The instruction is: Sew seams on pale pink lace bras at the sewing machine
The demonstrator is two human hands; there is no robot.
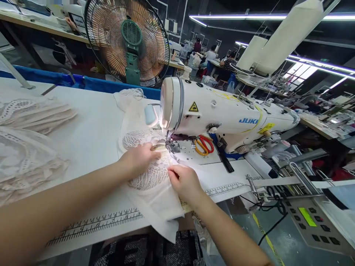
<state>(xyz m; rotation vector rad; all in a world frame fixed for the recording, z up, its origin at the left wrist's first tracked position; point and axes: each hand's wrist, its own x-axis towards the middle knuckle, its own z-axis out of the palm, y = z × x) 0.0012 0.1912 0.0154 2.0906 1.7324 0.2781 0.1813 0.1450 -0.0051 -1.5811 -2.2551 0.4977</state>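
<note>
A cream lace garment piece (pixel 149 179) lies under the needle area of a white sewing machine (pixel 210 105), with its plain fabric band hanging over the table's front edge. My left hand (pixel 140 159) is closed on the lace just left of the presser foot (pixel 172 147); a small curved, dull piece shows by its fingertips, too unclear to name. To the right, my right hand (pixel 184 183) pinches the edge of the same lace piece between thumb and forefinger, nearer to me than the needle. The machine's lamp lights the stitching spot brightly.
Red and yellow-handled scissors (pixel 204 145) lie beneath the machine arm, near a black-bristled brush (pixel 227 162). Stacked lace pieces (pixel 30 147) cover the table's left side. A large fan (pixel 131 40) stands behind. At right are a tape feeder (pixel 294 181) and control panel (pixel 310 221).
</note>
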